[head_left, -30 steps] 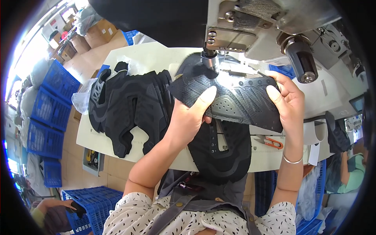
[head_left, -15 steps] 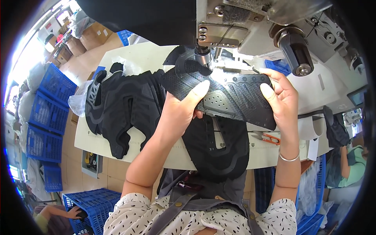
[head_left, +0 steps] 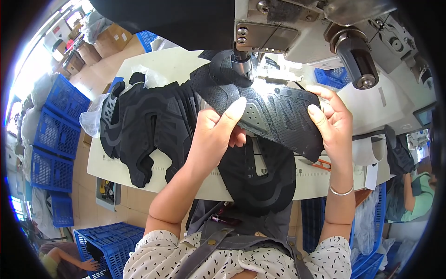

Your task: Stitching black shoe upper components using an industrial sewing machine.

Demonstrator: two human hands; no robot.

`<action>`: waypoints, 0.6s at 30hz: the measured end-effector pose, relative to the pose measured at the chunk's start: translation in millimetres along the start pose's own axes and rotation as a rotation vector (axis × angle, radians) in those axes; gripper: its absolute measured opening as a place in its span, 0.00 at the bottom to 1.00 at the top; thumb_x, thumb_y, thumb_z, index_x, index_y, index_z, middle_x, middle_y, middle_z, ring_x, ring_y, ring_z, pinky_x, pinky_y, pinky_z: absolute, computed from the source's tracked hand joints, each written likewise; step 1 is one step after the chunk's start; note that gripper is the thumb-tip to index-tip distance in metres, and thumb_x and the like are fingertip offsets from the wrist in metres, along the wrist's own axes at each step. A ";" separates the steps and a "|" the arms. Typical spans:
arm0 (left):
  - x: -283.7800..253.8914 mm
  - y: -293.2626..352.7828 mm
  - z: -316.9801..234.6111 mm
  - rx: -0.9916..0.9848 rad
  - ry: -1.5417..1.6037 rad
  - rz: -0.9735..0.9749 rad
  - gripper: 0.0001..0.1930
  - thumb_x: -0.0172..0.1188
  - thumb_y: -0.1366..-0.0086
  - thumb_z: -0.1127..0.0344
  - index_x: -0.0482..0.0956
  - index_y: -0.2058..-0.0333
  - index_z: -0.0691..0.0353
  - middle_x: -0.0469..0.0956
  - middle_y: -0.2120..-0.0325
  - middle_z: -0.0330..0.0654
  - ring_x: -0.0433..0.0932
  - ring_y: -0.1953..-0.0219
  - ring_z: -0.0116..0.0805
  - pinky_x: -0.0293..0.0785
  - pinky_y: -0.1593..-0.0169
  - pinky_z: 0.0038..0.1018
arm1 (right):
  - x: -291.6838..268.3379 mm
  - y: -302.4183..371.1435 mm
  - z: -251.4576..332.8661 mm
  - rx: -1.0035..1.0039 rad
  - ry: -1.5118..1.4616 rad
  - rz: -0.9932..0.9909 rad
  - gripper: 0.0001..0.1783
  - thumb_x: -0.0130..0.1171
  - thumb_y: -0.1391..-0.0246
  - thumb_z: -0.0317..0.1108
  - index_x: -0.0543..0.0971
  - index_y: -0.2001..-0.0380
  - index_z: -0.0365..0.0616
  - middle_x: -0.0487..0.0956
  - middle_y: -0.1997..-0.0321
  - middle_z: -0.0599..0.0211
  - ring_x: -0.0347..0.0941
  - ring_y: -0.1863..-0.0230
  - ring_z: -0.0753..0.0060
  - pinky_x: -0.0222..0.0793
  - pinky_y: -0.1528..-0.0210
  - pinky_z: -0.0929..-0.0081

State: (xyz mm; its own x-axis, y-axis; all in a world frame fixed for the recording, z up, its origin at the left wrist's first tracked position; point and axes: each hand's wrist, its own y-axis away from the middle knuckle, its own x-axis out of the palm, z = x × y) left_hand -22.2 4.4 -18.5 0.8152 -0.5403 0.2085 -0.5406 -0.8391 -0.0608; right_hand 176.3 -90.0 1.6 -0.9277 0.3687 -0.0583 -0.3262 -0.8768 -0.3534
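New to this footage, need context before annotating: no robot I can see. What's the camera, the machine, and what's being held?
Right, no robot: just a person's two bare hands. The camera is worn on the head, looking down; its fisheye lens bends straight edges near the rim. Picture left is the wearer's left.

The metal machine head at the top appears to be a sewing machine, with a bright light by its needle area. Under it, the left hand and right hand hold a black textured piece, probably a shoe upper.

On the pale table, similar black pieces lie bunched at left; another dark piece overhangs the near edge. Orange-handled snips lie near the right wrist.
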 end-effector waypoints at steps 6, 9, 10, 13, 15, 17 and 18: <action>11.9 17.4 4.1 -0.019 -0.068 0.140 0.20 0.50 0.38 0.56 0.73 0.82 0.64 0.74 0.86 0.37 0.68 0.85 0.18 0.61 0.81 0.14 | 9.8 17.4 0.0 0.081 -0.041 -0.048 0.16 0.50 0.48 0.23 0.67 0.54 0.38 0.75 0.74 0.70 0.68 0.73 0.89 0.63 0.70 0.91; 26.1 33.4 13.1 -0.146 0.010 0.201 0.15 0.53 0.38 0.58 0.73 0.74 0.66 0.74 0.81 0.36 0.69 0.81 0.18 0.64 0.78 0.16 | 13.2 29.9 0.6 0.117 -0.023 -0.036 0.17 0.51 0.47 0.24 0.65 0.52 0.38 0.72 0.79 0.74 0.64 0.77 0.92 0.59 0.75 0.93; 30.4 38.7 12.1 -0.130 0.057 0.268 0.12 0.53 0.38 0.62 0.72 0.68 0.68 0.74 0.75 0.35 0.69 0.76 0.17 0.66 0.73 0.16 | 18.7 32.9 2.5 0.120 -0.023 -0.065 0.18 0.51 0.47 0.24 0.64 0.51 0.39 0.69 0.82 0.77 0.61 0.81 0.92 0.55 0.78 0.93; 40.2 52.1 17.5 -0.101 0.120 0.291 0.10 0.51 0.37 0.65 0.73 0.65 0.67 0.72 0.68 0.33 0.66 0.68 0.15 0.65 0.66 0.15 | 24.8 43.8 12.1 0.180 0.042 -0.011 0.19 0.50 0.47 0.24 0.64 0.51 0.39 0.68 0.83 0.77 0.61 0.82 0.91 0.56 0.79 0.93; 35.5 55.6 25.5 -0.059 0.067 0.262 0.10 0.52 0.37 0.65 0.74 0.66 0.67 0.73 0.70 0.33 0.67 0.71 0.15 0.66 0.69 0.15 | 33.8 52.5 10.9 0.152 0.042 -0.057 0.21 0.50 0.48 0.22 0.63 0.49 0.39 0.69 0.85 0.75 0.64 0.83 0.88 0.59 0.79 0.91; 22.0 59.1 28.0 -0.146 0.077 0.174 0.10 0.53 0.38 0.65 0.74 0.67 0.67 0.74 0.73 0.33 0.69 0.73 0.16 0.67 0.72 0.16 | 35.6 62.6 11.4 0.026 0.224 -0.022 0.20 0.50 0.49 0.21 0.66 0.51 0.38 0.70 0.85 0.72 0.67 0.82 0.86 0.61 0.78 0.91; 16.5 60.6 25.2 -0.125 0.087 0.131 0.11 0.53 0.38 0.64 0.75 0.67 0.67 0.74 0.75 0.33 0.70 0.75 0.17 0.67 0.75 0.16 | 28.3 68.4 7.8 -0.120 0.362 0.019 0.18 0.48 0.50 0.19 0.68 0.53 0.36 0.72 0.83 0.68 0.68 0.83 0.83 0.63 0.78 0.89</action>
State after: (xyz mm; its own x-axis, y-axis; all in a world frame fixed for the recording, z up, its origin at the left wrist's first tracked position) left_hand -36.3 -57.0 -43.4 0.7182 -0.6321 0.2910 -0.6668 -0.7447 0.0279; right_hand 126.3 -141.9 -16.9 -0.8022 0.4569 -0.3843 -0.2664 -0.8500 -0.4545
